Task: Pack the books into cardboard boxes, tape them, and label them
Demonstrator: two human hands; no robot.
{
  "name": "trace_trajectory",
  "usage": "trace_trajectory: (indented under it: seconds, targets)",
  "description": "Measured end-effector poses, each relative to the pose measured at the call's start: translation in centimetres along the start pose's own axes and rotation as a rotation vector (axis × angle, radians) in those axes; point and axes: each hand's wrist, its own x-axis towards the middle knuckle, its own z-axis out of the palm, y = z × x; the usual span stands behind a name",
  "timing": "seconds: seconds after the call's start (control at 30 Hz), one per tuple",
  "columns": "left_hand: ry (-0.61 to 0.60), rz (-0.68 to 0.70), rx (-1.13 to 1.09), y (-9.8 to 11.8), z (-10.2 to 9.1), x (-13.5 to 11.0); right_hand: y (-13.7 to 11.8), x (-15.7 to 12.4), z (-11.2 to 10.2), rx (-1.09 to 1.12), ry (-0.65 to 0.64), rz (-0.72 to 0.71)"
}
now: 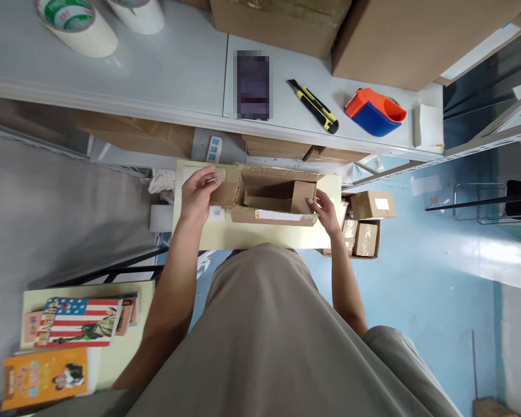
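Observation:
An open cardboard box lies on a pale yellow board in front of me, its flaps folded out. My left hand is curled over the box's left flap, fingers closed on its edge. At the other end my right hand pinches the right end flap. The inside of the box looks bare brown cardboard. A white label runs along the box's near wall.
On the grey shelf above lie tape rolls, a dark phone, a yellow-black utility knife, an orange-blue tape dispenser and large cartons. Small parcels sit on the blue floor at right. Books lie at lower left.

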Motion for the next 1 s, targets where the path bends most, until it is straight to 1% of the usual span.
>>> trace_trajectory:
  seconds: [0.1, 0.3, 0.37, 0.4, 0.47, 0.63, 0.67, 0.7, 0.73, 0.77, 0.83, 0.87, 0.9, 0.93, 0.97, 1.0]
  targets:
    - [0.04, 0.002, 0.003, -0.5, 0.3, -0.3, -0.1, -0.2, 0.2, -0.013, 0.008, -0.01]
    - [0.018, -0.011, 0.018, -1.1, 2.2, -2.0, -0.4, -1.0, 0.6, -0.018, 0.015, -0.015]
    - [0.006, -0.022, 0.014, -1.0, 2.8, -2.2, -0.6, -1.1, 0.7, -0.016, 0.007, -0.01]
    - [-0.019, -0.024, 0.012, -0.7, 3.0, -2.3, -0.7, -1.2, 0.7, -0.018, 0.002, -0.009]
    - [-0.126, -0.022, 0.023, 0.1, 3.1, -2.6, -0.9, -1.2, 0.7, -0.02, -0.005, -0.011]
    - [-0.596, -0.046, 0.146, 2.9, 2.6, -3.6, -1.0, -1.0, 0.6, -0.041, -0.005, -0.01]
    - [-0.66, -0.049, 0.158, 3.3, 2.6, -3.8, -0.9, -1.0, 0.6, -0.044, 0.0, -0.009]
    - [-0.689, -0.046, 0.158, 3.5, 2.7, -4.0, -0.9, -1.0, 0.6, -0.046, 0.004, -0.009]
    - [-0.676, -0.035, 0.149, 3.6, 2.8, -4.2, -0.7, -0.9, 0.6, -0.047, 0.008, -0.008]
    - [-0.624, -0.018, 0.133, 3.5, 2.9, -4.3, -0.6, -0.9, 0.6, -0.047, 0.011, -0.007]
    - [-0.45, 0.019, 0.094, 3.3, 2.9, -4.5, -0.4, -0.9, 0.5, -0.048, 0.015, -0.006]
    - [-0.365, 0.032, 0.077, 3.1, 2.6, -4.6, -0.4, -1.0, 0.4, -0.051, 0.023, -0.005]
    - [-0.305, 0.038, 0.066, 3.1, 2.2, -4.8, -0.4, -1.2, 0.2, -0.057, 0.037, -0.002]
    - [-0.28, 0.038, 0.063, 3.1, 1.5, -5.0, -0.4, -1.4, 0.1, -0.065, 0.056, 0.001]
    - [-0.286, 0.034, 0.07, 3.2, 0.8, -5.3, -0.4, -1.6, -0.1, -0.072, 0.078, 0.003]
    - [-0.319, 0.025, 0.088, 3.4, -0.1, -5.7, -0.6, -1.9, -0.3, -0.078, 0.097, 0.004]
